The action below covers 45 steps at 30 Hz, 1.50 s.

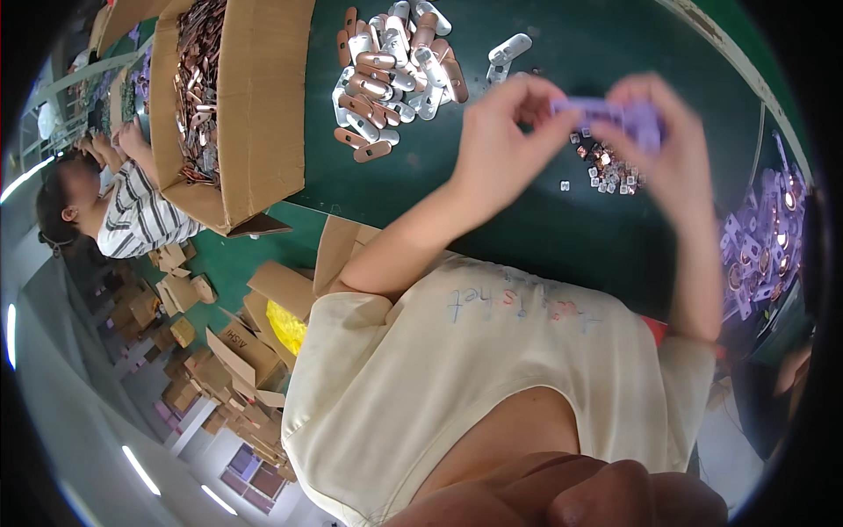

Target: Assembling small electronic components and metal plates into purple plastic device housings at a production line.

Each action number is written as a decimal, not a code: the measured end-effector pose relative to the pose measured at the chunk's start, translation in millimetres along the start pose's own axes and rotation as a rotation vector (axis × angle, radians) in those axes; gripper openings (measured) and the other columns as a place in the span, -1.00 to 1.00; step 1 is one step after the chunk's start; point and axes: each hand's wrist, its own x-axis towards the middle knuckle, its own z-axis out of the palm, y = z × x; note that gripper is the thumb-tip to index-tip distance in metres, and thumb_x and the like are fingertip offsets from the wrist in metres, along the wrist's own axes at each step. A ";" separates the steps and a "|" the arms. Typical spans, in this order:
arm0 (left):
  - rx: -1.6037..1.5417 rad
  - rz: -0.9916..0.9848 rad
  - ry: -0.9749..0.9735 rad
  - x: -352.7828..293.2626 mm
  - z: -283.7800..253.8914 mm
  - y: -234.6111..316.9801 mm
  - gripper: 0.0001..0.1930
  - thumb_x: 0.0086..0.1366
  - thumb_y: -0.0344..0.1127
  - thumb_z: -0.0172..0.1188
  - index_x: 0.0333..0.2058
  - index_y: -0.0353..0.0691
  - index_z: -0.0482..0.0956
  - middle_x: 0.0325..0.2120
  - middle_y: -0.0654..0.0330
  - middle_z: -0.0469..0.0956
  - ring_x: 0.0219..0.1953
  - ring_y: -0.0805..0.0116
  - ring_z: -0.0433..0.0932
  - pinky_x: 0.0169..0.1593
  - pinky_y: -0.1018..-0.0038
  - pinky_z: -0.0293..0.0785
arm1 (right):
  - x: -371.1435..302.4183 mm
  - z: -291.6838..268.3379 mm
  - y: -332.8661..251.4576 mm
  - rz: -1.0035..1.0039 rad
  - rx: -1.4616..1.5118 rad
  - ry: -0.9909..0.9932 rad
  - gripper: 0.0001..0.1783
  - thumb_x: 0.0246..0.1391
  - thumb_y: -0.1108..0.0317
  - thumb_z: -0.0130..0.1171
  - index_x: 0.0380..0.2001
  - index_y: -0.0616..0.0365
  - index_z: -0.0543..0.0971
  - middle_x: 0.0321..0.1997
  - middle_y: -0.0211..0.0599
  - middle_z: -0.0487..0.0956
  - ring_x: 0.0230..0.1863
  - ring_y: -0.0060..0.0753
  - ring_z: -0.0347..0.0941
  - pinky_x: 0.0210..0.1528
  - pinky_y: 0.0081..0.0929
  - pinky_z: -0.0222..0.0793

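Over the green table (pixel 399 180), both hands hold a purple plastic part (pixel 599 109) between them. My left hand (pixel 505 127) pinches its left end with thumb and fingers. Around the right end, slightly smeared by motion, my right hand (pixel 676 132) is closed. Fingers hide much of the part, so its details cannot be made out. Just below the hands lies a small heap of tiny square pieces (pixel 606 176), clear and coppery. A loose pile of rounded oblong plates (pixel 373 83), silver and copper, lies left of my left hand. Two silver plates (pixel 509 51) sit apart from that pile.
A tall cardboard box (pixel 263 114) of thin coppery pieces stands at the table's left. Many purple parts (pixel 760 241) are heaped at the right. Beyond the box, a person in a striped top (pixel 149 224) works. Open cartons (pixel 241 356) stand on the floor at lower left.
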 end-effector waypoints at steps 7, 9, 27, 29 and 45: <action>0.997 0.534 0.040 76.6 -23.5 -21.6 -0.56 0.01 -0.15 0.32 -0.22 -0.33 0.45 -0.38 0.08 0.50 -0.44 0.19 0.50 -0.29 0.38 0.42 | 185.1 -86.7 56.5 0.107 -0.167 0.296 -0.65 -0.18 0.22 0.31 -0.46 0.30 0.49 -0.49 -0.19 0.54 -0.54 -0.40 0.46 -0.47 -0.52 0.36; 0.955 0.264 -0.080 77.8 -22.0 -23.6 -0.65 -0.01 -0.21 0.30 -0.31 -0.33 0.48 -0.49 0.09 0.52 -0.43 0.17 0.51 -0.30 0.37 0.41 | 180.8 -81.7 47.5 0.005 -0.786 0.446 -0.56 -0.19 0.18 0.31 -0.38 0.37 0.49 -0.43 0.01 0.55 -0.42 -0.08 0.49 -0.35 -0.35 0.40; -0.444 -0.189 0.027 -0.4 -32.1 28.9 -0.82 0.15 -0.55 0.13 -0.24 -0.45 0.45 -0.43 0.11 0.51 -0.46 0.36 0.59 -0.33 0.56 0.57 | -13.9 31.1 32.1 -0.307 -0.570 -0.141 -0.86 -0.15 0.62 0.09 -0.43 0.26 0.43 -0.38 -0.20 0.38 -0.23 -0.14 0.33 -0.21 -0.35 0.34; -0.445 -0.178 0.009 -4.7 -31.9 32.8 -0.83 0.16 -0.55 0.12 -0.25 -0.47 0.45 -0.44 0.10 0.53 -0.46 0.36 0.59 -0.33 0.56 0.57 | -19.4 32.2 28.7 -0.322 -0.598 -0.119 -0.84 -0.15 0.61 0.09 -0.41 0.26 0.42 -0.38 -0.19 0.39 -0.24 -0.13 0.34 -0.22 -0.35 0.35; -0.197 0.113 -0.302 -26.7 -4.3 47.1 -0.73 0.11 -0.69 0.09 -0.16 -0.50 0.44 -0.43 0.01 0.55 -0.43 0.30 0.59 -0.31 0.52 0.56 | -39.7 20.5 -14.5 -0.095 0.760 0.096 -0.82 -0.04 0.66 0.09 -0.33 0.26 0.41 -0.27 -0.36 0.40 -0.22 -0.64 0.36 -0.20 -0.71 0.28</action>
